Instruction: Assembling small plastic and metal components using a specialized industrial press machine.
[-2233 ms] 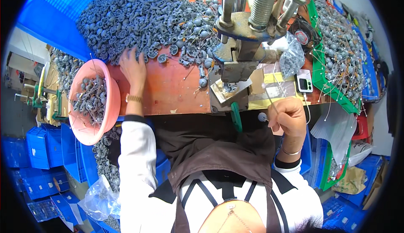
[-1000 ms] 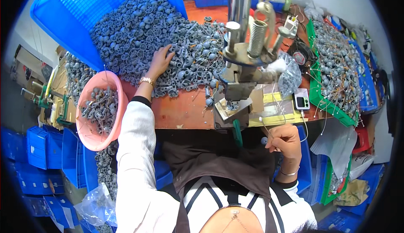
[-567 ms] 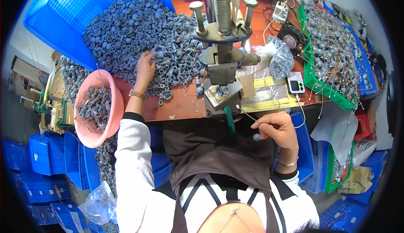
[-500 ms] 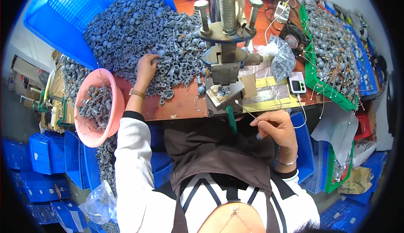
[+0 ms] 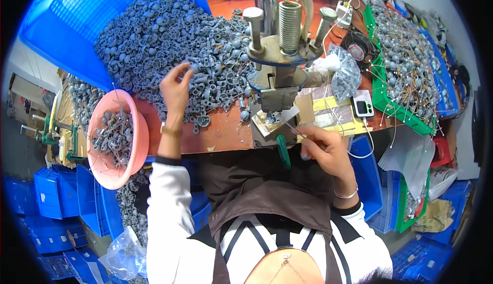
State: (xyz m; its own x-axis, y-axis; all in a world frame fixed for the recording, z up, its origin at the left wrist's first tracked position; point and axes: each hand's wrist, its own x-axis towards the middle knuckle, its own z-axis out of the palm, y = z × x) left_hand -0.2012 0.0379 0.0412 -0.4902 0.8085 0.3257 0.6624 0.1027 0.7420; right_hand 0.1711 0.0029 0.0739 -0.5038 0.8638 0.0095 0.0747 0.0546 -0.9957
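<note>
My left hand [image 5: 175, 91] is over the front of a large heap of small grey plastic parts [image 5: 159, 37]. Its thumb and fingertips close on a small rounded grey plastic part [image 5: 193, 68]. Just right of the press, my right hand [image 5: 328, 153] pinches a thin wire [image 5: 295, 130], whose tip points at the press base. A small bluish spot shows under those fingers, too small to make out. On the base block [image 5: 273, 124], beneath the press head [image 5: 280, 98], sits a grey part [image 5: 273, 115]. A green handle [image 5: 283, 152] hangs below it.
At the left a pink bowl [image 5: 144, 143] holds grey parts with wires. A blue crate [image 5: 43, 32] lies tipped behind the heap. On the right are a green tray [image 5: 393, 109] of wired parts, a small white device [image 5: 363, 106] with a cable, and a fan [image 5: 356, 52].
My left hand has drawn slightly back from the heap, with a grey part now showing at its fingertips. My right hand has moved left with the wire, closer to the press base.
</note>
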